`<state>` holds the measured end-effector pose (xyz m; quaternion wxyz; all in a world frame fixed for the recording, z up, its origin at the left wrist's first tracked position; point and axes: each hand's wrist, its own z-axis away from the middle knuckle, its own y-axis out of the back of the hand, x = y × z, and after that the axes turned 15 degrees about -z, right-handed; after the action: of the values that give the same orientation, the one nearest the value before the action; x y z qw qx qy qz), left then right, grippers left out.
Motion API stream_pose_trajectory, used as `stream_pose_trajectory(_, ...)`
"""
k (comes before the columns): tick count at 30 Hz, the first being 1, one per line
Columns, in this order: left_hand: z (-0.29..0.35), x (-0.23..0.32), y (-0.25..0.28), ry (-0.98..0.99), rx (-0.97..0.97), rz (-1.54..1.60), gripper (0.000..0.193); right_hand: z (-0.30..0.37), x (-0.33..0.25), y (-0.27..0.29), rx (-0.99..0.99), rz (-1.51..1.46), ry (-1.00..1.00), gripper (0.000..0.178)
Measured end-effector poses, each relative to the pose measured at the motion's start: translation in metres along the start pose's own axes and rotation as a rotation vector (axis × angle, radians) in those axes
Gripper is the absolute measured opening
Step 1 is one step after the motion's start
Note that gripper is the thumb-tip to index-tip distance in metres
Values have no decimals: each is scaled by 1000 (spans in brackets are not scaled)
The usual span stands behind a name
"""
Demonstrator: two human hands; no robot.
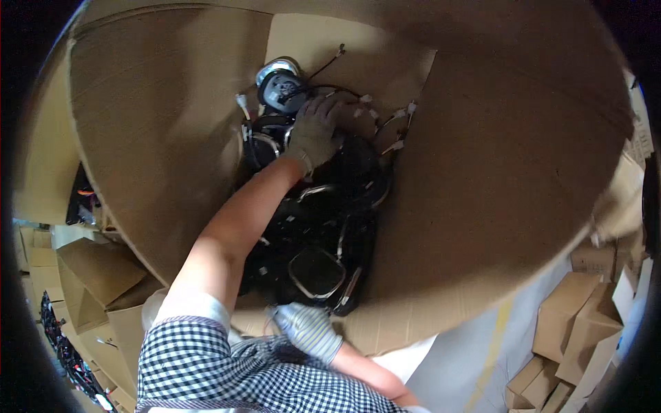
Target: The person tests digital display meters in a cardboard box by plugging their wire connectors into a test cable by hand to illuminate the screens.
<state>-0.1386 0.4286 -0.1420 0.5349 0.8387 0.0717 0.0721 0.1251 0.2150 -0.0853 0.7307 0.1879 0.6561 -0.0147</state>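
My left hand [315, 134], in a greyish glove, reaches deep into a large cardboard box [496, 158]. Its fingers bend over dark parts, and what lies under them is hidden. Right beside the fingertips is a round grey and silver part [284, 89] with a thin cable. Below that hand, glossy black housings [317, 272] with silver trim lie heaped along the box's middle. My right hand [306, 332], in a striped glove, is closed at the near edge of the box, slightly smeared by motion, just below the heap.
Several wires with pale connectors [398, 113] stick out on the heap's right side. Outside the box, smaller open cartons [575, 330] stand at the right and more cartons [103, 275] at the left. Dark parts [65, 351] lie at the lower left. A yellow line [492, 344] crosses the grey floor.
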Motion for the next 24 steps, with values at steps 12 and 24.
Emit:
stream_pose_trajectory(12,-60,-3,-140,82,-357,-490,49,63,99,-81,49,-269,-567,20)
stream_pose_trajectory(24,51,24,65,-64,-268,9,20,22,-41,-1,117,-615,-348,12)
